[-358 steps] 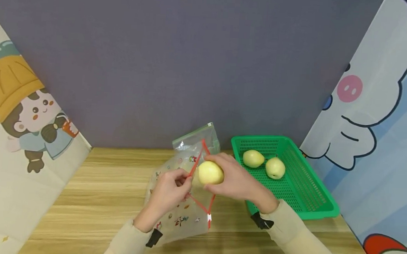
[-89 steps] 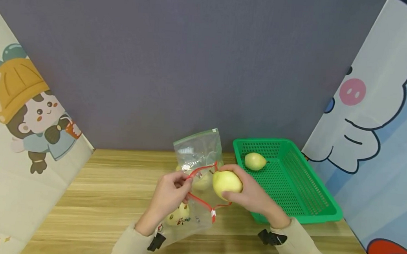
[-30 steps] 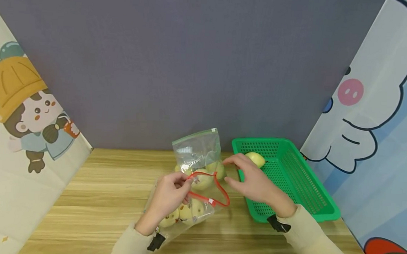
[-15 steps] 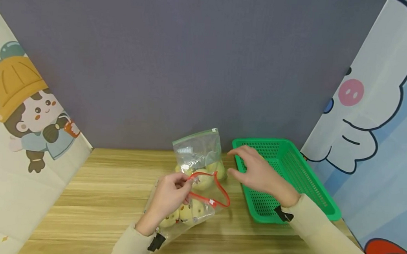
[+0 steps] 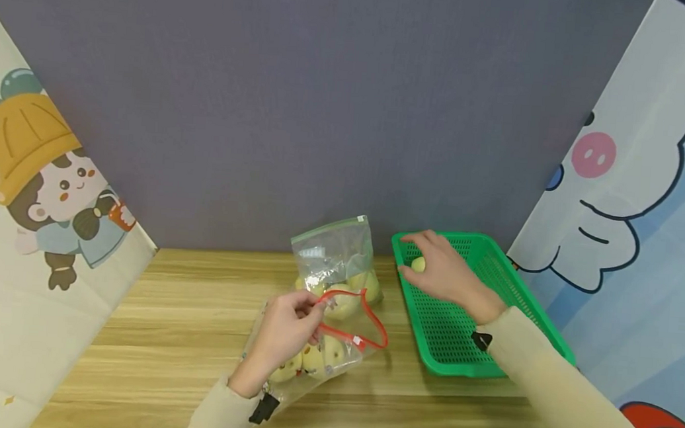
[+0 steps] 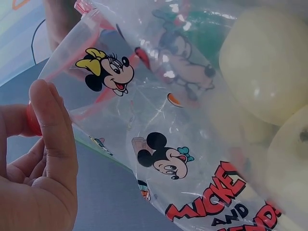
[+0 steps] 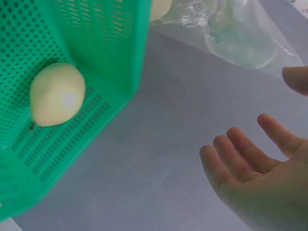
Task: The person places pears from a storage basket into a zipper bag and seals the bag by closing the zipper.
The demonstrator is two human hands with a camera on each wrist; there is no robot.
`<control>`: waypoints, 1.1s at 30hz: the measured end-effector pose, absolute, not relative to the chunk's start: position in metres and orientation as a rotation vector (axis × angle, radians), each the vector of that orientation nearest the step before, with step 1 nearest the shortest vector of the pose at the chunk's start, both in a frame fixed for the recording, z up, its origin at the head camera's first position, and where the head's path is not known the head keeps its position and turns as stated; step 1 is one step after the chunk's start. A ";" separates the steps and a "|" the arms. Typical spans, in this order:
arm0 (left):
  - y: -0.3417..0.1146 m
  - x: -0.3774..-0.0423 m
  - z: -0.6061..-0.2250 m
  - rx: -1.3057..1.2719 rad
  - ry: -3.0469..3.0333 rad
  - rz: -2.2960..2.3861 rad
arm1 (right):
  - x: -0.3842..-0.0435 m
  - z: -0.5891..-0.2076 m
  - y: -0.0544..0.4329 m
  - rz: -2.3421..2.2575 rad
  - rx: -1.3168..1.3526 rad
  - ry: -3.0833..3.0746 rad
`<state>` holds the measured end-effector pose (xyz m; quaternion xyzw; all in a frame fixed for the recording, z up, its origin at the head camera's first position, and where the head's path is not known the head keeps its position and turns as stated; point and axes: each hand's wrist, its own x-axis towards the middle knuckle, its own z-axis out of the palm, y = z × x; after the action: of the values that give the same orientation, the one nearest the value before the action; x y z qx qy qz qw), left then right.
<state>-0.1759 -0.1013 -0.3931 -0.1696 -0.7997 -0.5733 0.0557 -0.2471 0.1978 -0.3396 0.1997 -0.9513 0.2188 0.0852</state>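
Observation:
My left hand (image 5: 284,322) pinches the red zip edge (image 5: 379,329) of a clear, cartoon-printed zip bag (image 6: 159,106), whose mouth gapes to the right. Several pale yellow pears (image 6: 264,62) are inside it. My right hand (image 5: 442,271) hovers over the back left of a green plastic basket (image 5: 428,359), thumb and fingers apart. One pear (image 5: 418,264) shows between them, partly covered in the head view. In the right wrist view that pear (image 7: 57,94) lies on the basket floor, apart from the fingers (image 7: 240,154).
A clear bag top with a green seal (image 5: 331,240) stands behind the printed bag; pears show at its base, but I cannot tell which bag holds them. A wooden table (image 5: 179,335) carries everything. A dark grey panel (image 5: 278,116) rises behind.
Since 3.0 s ago, the right hand has let go of a pear at the bag's mouth and moved right, over the basket. The basket's pears have dropped from two to one since 11.9 s ago.

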 end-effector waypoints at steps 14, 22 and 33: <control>-0.101 -0.176 -0.395 -0.520 -2.427 -1.744 | -0.289 -0.358 0.231 0.818 0.473 -2.910; -0.096 -0.176 -0.397 -0.527 -2.415 -1.767 | -0.309 -0.374 0.247 0.830 0.376 -2.971; -0.097 -0.176 -0.395 -0.528 -2.432 -1.735 | -0.324 -0.400 0.254 0.782 0.332 -3.061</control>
<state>-0.1760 -0.0972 -0.3950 -0.1739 -0.8005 -0.5710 0.0538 -0.3242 0.2544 -0.4000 0.1044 -0.9635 0.2461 -0.0173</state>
